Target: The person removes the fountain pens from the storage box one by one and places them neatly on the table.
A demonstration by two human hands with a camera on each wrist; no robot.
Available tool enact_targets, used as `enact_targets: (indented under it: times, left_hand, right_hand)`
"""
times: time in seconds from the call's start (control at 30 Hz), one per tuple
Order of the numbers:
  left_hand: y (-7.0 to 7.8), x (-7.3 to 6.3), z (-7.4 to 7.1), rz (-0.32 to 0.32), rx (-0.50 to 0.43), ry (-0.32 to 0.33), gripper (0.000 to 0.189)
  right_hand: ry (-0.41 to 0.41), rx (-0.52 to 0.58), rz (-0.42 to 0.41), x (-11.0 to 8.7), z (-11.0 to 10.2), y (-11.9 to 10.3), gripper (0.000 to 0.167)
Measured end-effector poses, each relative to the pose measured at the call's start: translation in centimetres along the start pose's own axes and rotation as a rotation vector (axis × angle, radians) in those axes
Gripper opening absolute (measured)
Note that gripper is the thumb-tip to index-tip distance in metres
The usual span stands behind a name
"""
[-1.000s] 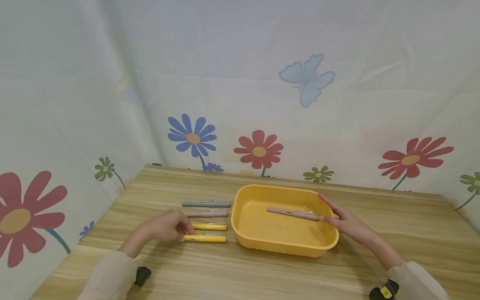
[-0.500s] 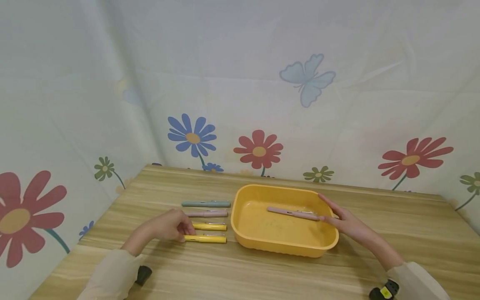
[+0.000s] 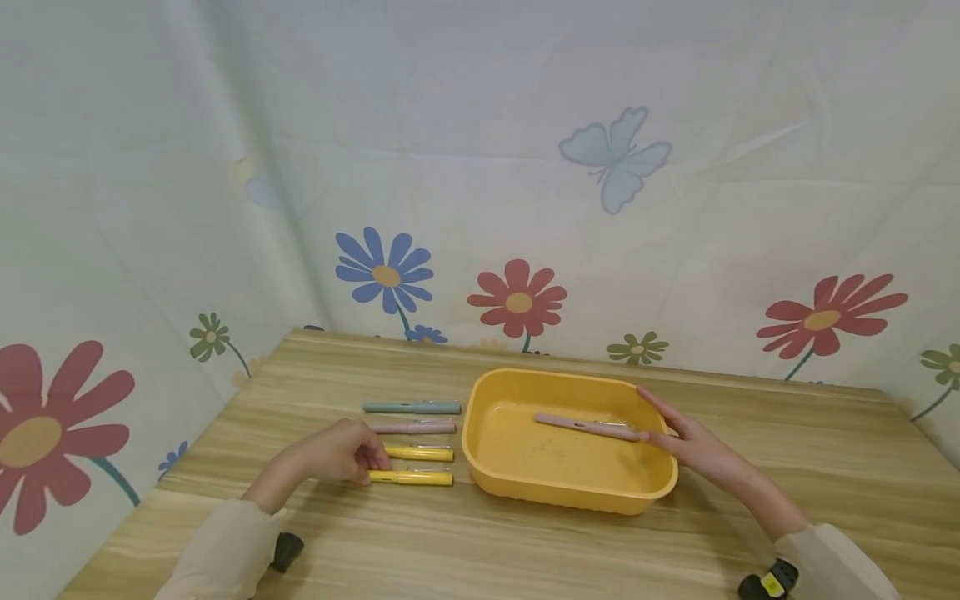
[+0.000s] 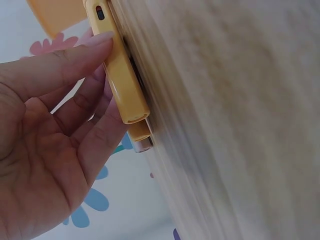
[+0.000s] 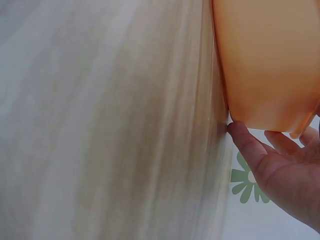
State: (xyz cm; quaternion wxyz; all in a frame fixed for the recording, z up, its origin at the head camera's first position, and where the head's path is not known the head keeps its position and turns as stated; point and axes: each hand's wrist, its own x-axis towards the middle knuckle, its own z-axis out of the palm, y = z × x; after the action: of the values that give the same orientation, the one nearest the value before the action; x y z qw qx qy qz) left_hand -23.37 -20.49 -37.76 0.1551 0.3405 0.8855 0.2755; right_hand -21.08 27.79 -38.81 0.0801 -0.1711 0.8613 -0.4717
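My left hand (image 3: 347, 450) pinches the rear end of the nearest yellow pen (image 3: 420, 478); the left wrist view shows the thumb on its barrel (image 4: 125, 80) with the other fingers behind. Just beyond it lies a second yellow pen (image 3: 427, 453), partly covered by the fingers, then a pink pen (image 3: 423, 427) and a grey-green pen (image 3: 412, 408). At the right end of a yellow plastic basket (image 3: 555, 492), my right hand (image 3: 693, 446) holds the rim, thumb over the edge and fingers along the outer wall (image 5: 270, 75). Inside the basket rests another pink pen (image 3: 577, 425).
The wooden table (image 3: 525, 558) carries everything, with the pens in a row left of the basket. Behind it hangs a pale cloth (image 3: 480, 183) printed with flowers and a butterfly. Black straps with devices (image 3: 771, 581) sit at both wrists.
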Motion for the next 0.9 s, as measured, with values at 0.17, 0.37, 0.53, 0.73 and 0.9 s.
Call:
enact_targets:
  times: [0.17,0.37,0.53,0.73,0.9]
  left_hand:
    - [0.1,-0.1,0.0,-0.020,-0.002,0.007,0.021]
    - [0.0,0.0,0.1,-0.022,0.021,0.016,0.022]
    - [0.1,0.0,-0.1,-0.023,0.020,0.021,0.021]
    - [0.7,-0.1,-0.6,-0.008,-0.005,0.046,0.021]
    - [1.7,0.0,-0.8,-0.016,-0.028,0.077,0.021]
  right_hand:
    - [0.003,-0.012,-0.002,0.0,0.0,0.0,0.063]
    - [-0.001,-0.008,-0.007,0.1,-0.1,0.2,0.063]
    - [0.001,-0.004,-0.011,0.1,-0.1,0.2,0.064]
    - [-0.011,0.013,0.001,0.0,-0.1,0.2,0.064]
    - [-0.010,0.031,0.016,0.1,-0.1,0.4,0.064]
